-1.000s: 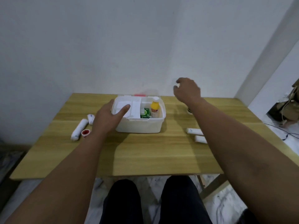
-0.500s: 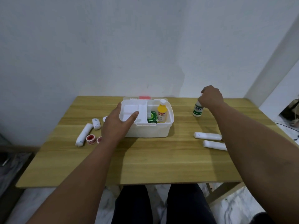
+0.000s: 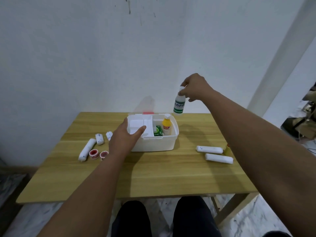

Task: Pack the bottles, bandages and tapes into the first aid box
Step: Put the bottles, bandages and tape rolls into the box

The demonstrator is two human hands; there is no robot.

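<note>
The white first aid box (image 3: 157, 142) stands open mid-table, holding a yellow bottle (image 3: 166, 124) and a green carton (image 3: 157, 131). My left hand (image 3: 123, 139) grips the box's left front corner, thumb over the rim. My right hand (image 3: 195, 89) holds a white bottle with green bands (image 3: 179, 106) by its cap, in the air above the box's right end. Left of the box lie a long bandage roll (image 3: 86, 149), two short rolls (image 3: 99, 139) and two red-cored tape rolls (image 3: 93, 153). Two more bandage rolls (image 3: 209, 149) lie to the right.
The wooden table (image 3: 153, 175) stands against a white wall. A small yellow item (image 3: 227, 149) shows beside my right forearm. The box's lid with a red latch (image 3: 147, 113) hangs behind it. My knees (image 3: 167, 218) are below the front edge. Clutter sits on the floor at far right.
My right hand has lifted the white bottle off the table and carried it left, up over the box's right end. My left hand has stayed on the box.
</note>
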